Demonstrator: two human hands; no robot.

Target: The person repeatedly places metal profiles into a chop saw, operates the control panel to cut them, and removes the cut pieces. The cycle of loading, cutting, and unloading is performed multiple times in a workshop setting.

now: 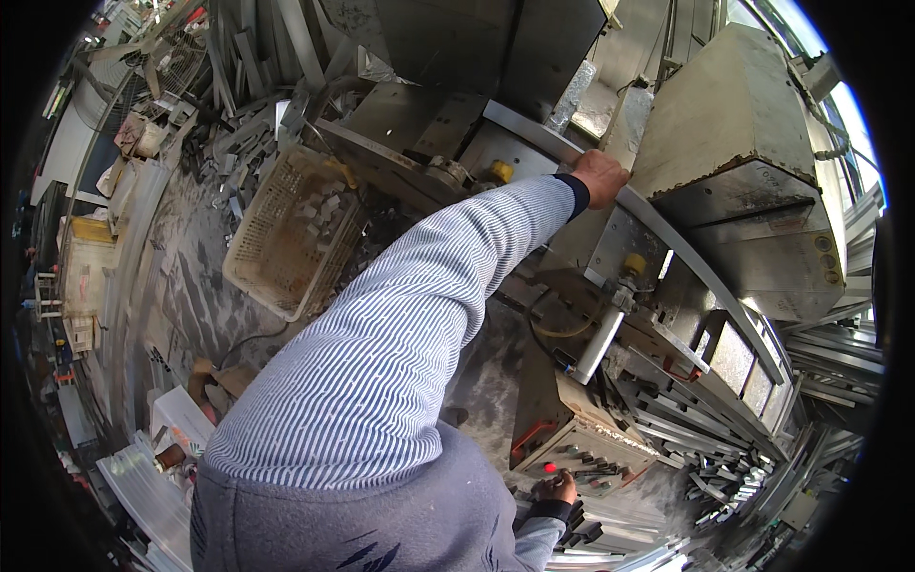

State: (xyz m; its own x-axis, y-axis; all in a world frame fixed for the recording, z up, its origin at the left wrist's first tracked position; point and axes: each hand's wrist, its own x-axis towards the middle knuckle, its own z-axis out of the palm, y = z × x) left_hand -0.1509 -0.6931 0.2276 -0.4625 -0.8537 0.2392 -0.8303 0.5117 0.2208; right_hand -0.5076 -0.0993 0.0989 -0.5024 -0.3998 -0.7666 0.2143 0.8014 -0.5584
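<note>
My left hand (602,178), at the end of a striped sleeve reaching across the view, is closed round a long silver metal bar (679,238). This bar lies across the bed of a metal machine and appears curved by the lens. Lower down, my right hand (556,488) is at a control box (581,446) with knobs and buttons. Its fingers are bent, and whatever they hold or press is hidden. Just beside those fingers shows a red button (550,468). Two yellow-capped clamps (500,172) stand along the bar, one on each side of my left hand.
Large metal housings (753,143) rise behind the bar. A plastic crate (255,286) holding small offcuts stands on the floor at left. Metal scraps (243,153) are heaped beyond it. Stacked metal lengths (705,434) lie at right. A silver cylinder (602,343) juts out above the control box.
</note>
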